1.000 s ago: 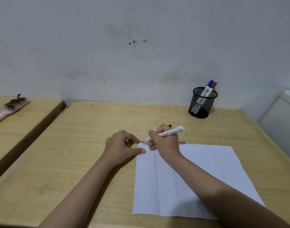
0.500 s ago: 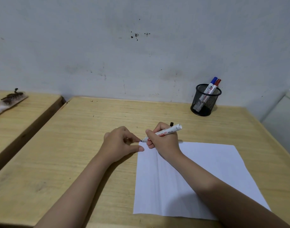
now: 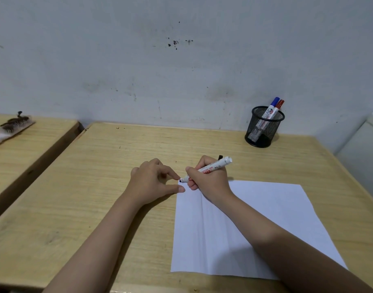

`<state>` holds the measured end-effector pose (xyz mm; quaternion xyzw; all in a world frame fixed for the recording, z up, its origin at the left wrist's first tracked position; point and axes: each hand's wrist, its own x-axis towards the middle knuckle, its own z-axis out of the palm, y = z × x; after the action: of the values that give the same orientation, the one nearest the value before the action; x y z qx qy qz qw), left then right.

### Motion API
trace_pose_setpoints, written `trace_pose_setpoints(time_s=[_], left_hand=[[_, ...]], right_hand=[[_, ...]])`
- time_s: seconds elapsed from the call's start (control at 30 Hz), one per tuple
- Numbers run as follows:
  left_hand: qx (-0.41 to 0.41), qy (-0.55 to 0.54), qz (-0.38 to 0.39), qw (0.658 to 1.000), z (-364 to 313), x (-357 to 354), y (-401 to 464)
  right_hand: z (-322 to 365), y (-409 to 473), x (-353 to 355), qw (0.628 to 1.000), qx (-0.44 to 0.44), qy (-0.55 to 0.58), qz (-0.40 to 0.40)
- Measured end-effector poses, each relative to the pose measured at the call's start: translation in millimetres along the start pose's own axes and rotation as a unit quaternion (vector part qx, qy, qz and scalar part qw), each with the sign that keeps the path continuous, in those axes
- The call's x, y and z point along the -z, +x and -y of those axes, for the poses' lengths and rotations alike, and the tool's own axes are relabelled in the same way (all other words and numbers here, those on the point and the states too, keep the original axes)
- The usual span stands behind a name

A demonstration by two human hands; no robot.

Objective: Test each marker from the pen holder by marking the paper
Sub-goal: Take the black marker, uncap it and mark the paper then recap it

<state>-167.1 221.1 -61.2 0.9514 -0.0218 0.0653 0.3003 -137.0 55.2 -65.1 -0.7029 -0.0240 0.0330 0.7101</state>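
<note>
A white sheet of paper [image 3: 261, 225] lies on the wooden desk [image 3: 92, 204]. My right hand [image 3: 209, 180] grips an uncapped white marker [image 3: 215, 167], its black tip touching the paper's far left corner. A small black piece, probably the cap, pokes out behind that hand. My left hand [image 3: 154, 180] rests beside the corner, its thumb tip on the paper's edge and its forefinger close to the marker tip. A black mesh pen holder [image 3: 263, 127] stands at the back right with a blue-capped marker [image 3: 273, 104] and a red-capped marker [image 3: 278, 106] in it.
A second wooden desk [image 3: 23, 149] stands to the left across a narrow gap, with a brush [image 3: 14, 125] on it. A grey wall runs right behind both desks. A white cabinet [image 3: 363, 144] stands at the right edge.
Both hands have kept their pose at the paper's corner. The marker tip has stayed at the same corner. Only the camera has tilted a little.
</note>
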Motion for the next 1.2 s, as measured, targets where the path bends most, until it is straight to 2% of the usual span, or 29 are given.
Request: trace_pose_setpoints(time_s=[0.17,0.37,0.53,0.6,0.7,0.77,0.87,1.0,1.07,1.1,1.13,1.2], left_hand=[[-0.002,-0.001,-0.002,1.000,1.4,-0.7,0.0],[-0.002,0.006,-0.008,1.000,-1.7,0.2,-2.5],[0.015,0.037,0.049,0.998,-17.8,7.0,2.2],[0.025,-0.013,0.052,0.998,-35.5,7.6,10.9],[0.016,-0.092,0.013,0.996,-66.5,-3.9,33.1],[-0.017,-0.076,-0.002,0.997,-84.8,-18.0,49.7],[-0.063,-0.032,0.023,0.997,-102.4,-37.9,69.8],[-0.070,0.028,0.064,0.995,-104.6,-52.2,82.5],[-0.056,-0.023,0.045,0.997,-105.2,-51.9,83.4],[-0.036,-0.087,0.035,0.995,-107.3,-49.6,81.6],[-0.015,-0.177,0.039,0.983,-111.1,-45.6,77.7],[-0.006,-0.356,0.078,0.931,-120.8,-35.2,67.6]], right_hand=[[1.2,-1.9,-0.3,1.000,0.006,0.006,-0.009],[13.2,-2.3,10.8,0.986,0.028,0.108,-0.127],[33.6,-0.6,35.9,0.973,0.047,0.147,-0.174],[39.0,-1.9,49.2,0.968,0.061,0.159,-0.185],[43.0,-6.4,68.5,0.964,0.081,0.157,-0.201],[43.1,-9.7,79.0,0.963,0.087,0.150,-0.207],[43.3,-13.8,92.3,0.960,0.091,0.152,-0.216],[44.5,-18.5,107.7,0.959,0.097,0.159,-0.215],[45.8,-21.1,113.7,0.957,0.101,0.167,-0.214],[46.8,-22.0,116.1,0.955,0.105,0.174,-0.215],[48.3,-22.8,117.7,0.954,0.109,0.178,-0.215],[52.0,-24.4,118.9,0.952,0.118,0.182,-0.216]])
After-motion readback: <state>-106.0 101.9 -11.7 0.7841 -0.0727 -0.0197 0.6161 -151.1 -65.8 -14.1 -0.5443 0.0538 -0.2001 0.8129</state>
